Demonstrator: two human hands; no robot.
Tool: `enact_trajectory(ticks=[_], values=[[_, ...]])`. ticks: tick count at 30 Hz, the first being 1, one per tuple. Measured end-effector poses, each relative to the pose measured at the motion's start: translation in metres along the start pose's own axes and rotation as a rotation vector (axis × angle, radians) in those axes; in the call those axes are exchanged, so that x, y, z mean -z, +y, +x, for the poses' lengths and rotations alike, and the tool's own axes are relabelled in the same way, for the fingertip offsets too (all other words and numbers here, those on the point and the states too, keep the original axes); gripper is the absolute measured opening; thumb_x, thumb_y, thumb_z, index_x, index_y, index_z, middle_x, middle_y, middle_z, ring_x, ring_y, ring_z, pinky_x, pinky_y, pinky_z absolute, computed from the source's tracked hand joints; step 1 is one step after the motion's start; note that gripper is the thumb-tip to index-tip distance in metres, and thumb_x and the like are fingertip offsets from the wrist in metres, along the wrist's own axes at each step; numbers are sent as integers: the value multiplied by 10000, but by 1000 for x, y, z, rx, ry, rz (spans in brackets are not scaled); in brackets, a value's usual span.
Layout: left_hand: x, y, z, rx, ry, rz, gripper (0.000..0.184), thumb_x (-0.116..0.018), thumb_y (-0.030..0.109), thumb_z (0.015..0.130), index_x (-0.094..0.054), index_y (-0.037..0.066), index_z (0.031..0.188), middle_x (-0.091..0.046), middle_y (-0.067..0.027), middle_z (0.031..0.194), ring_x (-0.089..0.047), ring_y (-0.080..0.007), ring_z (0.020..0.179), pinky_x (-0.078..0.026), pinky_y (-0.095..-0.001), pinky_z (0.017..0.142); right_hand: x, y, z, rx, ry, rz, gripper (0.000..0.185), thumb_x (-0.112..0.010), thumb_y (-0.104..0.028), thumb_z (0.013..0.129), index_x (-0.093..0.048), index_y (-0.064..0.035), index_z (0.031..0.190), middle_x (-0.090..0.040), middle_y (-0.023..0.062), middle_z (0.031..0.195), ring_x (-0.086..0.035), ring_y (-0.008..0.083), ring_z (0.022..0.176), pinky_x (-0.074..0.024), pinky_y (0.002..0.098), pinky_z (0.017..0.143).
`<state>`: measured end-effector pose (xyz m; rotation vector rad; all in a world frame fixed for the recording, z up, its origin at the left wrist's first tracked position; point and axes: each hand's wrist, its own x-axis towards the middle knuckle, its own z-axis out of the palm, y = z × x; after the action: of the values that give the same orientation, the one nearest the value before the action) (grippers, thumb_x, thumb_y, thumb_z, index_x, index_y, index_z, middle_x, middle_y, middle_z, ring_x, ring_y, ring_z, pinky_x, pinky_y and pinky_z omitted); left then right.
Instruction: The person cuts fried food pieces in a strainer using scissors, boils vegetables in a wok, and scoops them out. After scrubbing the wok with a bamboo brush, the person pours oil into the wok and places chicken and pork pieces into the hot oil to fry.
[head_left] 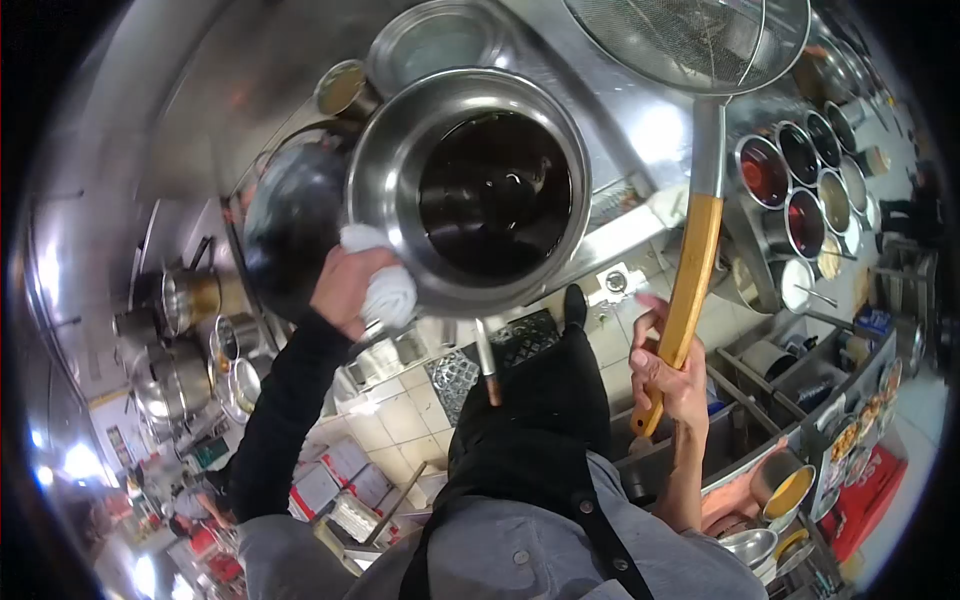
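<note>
My left hand [347, 290] is closed round a folded white cloth [388, 292], which presses against the lower left rim of a large steel pot [400, 190]. Dark liquid [495, 195] fills the bottom of that pot. On the right, my right hand [672, 370] grips the wooden handle [690, 280] of a big mesh strainer [690, 45], whose round basket is up at the top edge. Left of the pot sits a dark wok [295, 230], partly hidden by it.
Round containers of red and dark liquids [763, 172] stand at the right. A steel basin [435, 45] and a small pot [345, 90] are behind the large pot. More pots [190, 300] are at the left. A pot of yellow liquid [785, 490] is lower right.
</note>
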<state>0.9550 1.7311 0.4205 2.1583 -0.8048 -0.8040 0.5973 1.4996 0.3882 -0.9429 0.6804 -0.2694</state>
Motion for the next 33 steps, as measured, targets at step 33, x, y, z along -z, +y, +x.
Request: enact_trajectory(ticks=[33], values=[[458,-374,-97,415,-584,1635,319,-609,340,892,-789,115,1028,-747,-181,1091,-715,-406,1023,-570,-482,910,-376,205,-9,-536,-367,132,528,-647,56,869,-488,57,1373,-535,66,772,-468,114,473,-391,284,351]])
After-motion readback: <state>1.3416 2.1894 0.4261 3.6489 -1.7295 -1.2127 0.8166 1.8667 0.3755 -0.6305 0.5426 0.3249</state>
